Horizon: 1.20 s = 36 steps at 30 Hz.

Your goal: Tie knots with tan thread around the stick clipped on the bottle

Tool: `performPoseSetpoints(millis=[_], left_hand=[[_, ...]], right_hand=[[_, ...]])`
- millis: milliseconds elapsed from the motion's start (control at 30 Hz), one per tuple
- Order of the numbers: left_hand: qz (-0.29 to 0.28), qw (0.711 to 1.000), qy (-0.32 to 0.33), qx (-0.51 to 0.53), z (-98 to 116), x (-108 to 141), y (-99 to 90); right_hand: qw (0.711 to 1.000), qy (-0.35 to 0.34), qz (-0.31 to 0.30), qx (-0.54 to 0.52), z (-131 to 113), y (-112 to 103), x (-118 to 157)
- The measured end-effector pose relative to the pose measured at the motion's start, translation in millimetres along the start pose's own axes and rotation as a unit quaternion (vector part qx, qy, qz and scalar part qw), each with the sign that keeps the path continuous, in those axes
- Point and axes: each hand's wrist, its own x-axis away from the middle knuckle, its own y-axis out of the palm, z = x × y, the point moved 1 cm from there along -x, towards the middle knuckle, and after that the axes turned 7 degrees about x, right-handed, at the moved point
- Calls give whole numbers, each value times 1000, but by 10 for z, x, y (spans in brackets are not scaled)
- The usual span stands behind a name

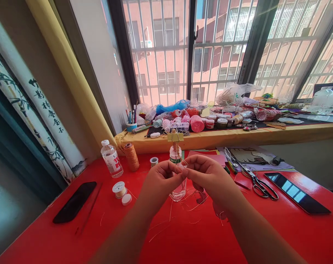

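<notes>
A clear glass bottle with a green band stands upright on the red table, partly hidden behind my hands. From its neck rises a brown stick-like piece, topped by a yellow binder clip. Thin tan cord runs down from the clip beside the neck. My left hand is closed in a pinch on the cord, in front of the bottle. Just to the right, my right hand pinches it too, the fingertips of both hands nearly meeting. Exactly how the strands pass between the fingers is too small to tell.
Left are a water bottle, an orange cord spool, a white thread spool and a black phone. Scissors and a tablet-like device lie right. Yarn and jars crowd the windowsill.
</notes>
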Motion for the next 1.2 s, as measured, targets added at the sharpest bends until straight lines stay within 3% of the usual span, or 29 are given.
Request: performPoseSetpoints(millis=[233, 500, 733, 1200], left_hand=[[-3, 1000, 3, 1, -15, -4, -13], [-12, 1000, 6, -4, -26, -33, -34], [4, 1000, 28, 1, 11, -18, 4], [8, 1000, 12, -3, 6, -12, -23]], right_hand=[[998, -9, 21, 65, -26, 0, 35], [996, 28, -10, 84, -5, -53, 31], [996, -8, 8, 88, -25, -47, 32], [993, 37, 9, 115, 17, -77, 31]])
